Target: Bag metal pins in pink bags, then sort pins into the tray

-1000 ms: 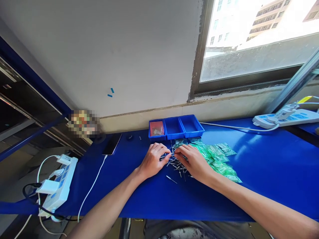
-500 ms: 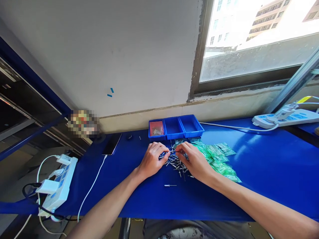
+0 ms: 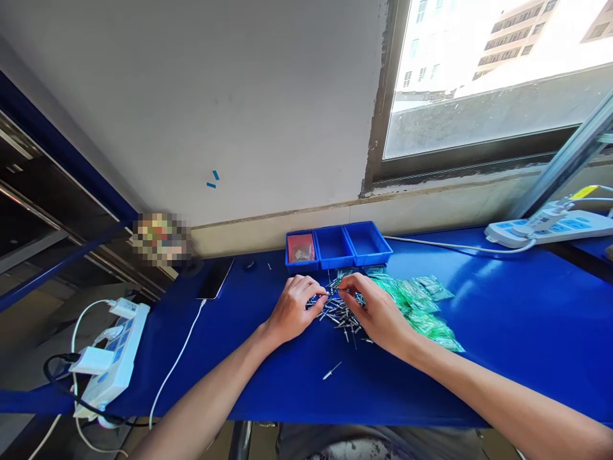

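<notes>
A pile of silver blind rivets (image 3: pixel 341 314) lies on the blue table between my hands. My left hand (image 3: pixel 297 304) is closed at the pile's left side, thumb and index finger pinching a rivet that is mostly hidden. On the other side, my right hand (image 3: pixel 371 310) also pinches a thin metal piece that looks like a rivet. The two sets of fingertips are close but apart, just above the pile. One single rivet (image 3: pixel 332 370) lies by itself nearer the front edge. Small green-tinted plastic bags (image 3: pixel 421 303) are heaped beyond my right hand.
Three joined blue bins (image 3: pixel 334 246) stand behind the pile; the left one holds a reddish bag (image 3: pixel 301 248). A phone (image 3: pixel 215 278) on a white cable lies to the left. Power strips with plugs sit at the left (image 3: pixel 125 358) and far right (image 3: pixel 587 225).
The single rivet near the front has swung from level to slanted and shifted slightly nearer the edge. My fingertips have moved slightly; both hands otherwise stay over the pile.
</notes>
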Demonstrator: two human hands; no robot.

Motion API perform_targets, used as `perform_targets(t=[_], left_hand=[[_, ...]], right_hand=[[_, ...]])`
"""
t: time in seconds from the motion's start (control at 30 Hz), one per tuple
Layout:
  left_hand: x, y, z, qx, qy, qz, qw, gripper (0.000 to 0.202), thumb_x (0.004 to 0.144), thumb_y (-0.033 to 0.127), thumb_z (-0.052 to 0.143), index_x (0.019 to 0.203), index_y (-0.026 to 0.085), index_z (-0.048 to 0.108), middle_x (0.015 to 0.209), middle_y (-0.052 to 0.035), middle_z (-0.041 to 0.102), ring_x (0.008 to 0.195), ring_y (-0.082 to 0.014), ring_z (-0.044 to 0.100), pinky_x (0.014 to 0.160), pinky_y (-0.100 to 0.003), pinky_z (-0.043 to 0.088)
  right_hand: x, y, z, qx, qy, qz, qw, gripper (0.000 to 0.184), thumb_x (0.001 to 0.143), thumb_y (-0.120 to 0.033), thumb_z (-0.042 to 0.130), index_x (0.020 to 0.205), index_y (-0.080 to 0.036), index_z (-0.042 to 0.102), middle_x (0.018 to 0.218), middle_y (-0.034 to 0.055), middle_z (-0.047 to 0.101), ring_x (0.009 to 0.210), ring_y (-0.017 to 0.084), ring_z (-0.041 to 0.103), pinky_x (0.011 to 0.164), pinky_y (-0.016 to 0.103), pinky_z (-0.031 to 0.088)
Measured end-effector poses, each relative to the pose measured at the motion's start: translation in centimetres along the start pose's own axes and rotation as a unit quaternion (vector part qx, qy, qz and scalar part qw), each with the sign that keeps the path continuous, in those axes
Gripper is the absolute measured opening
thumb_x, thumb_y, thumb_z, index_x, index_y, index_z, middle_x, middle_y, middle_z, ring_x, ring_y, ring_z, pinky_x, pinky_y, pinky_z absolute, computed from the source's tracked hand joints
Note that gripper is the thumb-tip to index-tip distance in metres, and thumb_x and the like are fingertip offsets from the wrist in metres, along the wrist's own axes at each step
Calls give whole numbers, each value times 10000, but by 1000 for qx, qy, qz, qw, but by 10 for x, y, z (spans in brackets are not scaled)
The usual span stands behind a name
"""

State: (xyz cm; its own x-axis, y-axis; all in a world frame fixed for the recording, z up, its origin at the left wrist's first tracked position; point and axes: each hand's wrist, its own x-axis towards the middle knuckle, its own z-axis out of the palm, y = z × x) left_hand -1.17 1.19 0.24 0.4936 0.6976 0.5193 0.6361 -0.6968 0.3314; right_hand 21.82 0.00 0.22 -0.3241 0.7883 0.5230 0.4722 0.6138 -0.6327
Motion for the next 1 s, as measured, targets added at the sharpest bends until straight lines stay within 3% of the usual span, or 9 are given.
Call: perform_targets(t=[0.33, 1.0], left_hand=[[0, -2, 0, 0, 1, 6, 1000, 97, 1052, 266, 602, 1035, 220, 686, 1027, -36, 717, 987, -208, 611, 898, -382, 441], [1, 2, -2, -14, 13, 27, 999, 124, 1063, 279, 582, 1046, 227, 693, 1011, -47, 724, 962, -206, 622, 885, -375, 471]], right_hand=[[-2, -2, 0, 24, -37, -25, 999, 96, 1082, -240, 495, 1144, -254, 567, 1076, 63, 674, 950, 217, 647, 843, 351, 507], [-2, 8, 5, -47, -24, 12, 999, 94, 1070, -284, 516, 1083, -254, 605, 993, 45, 741, 886, 225, 686, 825, 367, 488]])
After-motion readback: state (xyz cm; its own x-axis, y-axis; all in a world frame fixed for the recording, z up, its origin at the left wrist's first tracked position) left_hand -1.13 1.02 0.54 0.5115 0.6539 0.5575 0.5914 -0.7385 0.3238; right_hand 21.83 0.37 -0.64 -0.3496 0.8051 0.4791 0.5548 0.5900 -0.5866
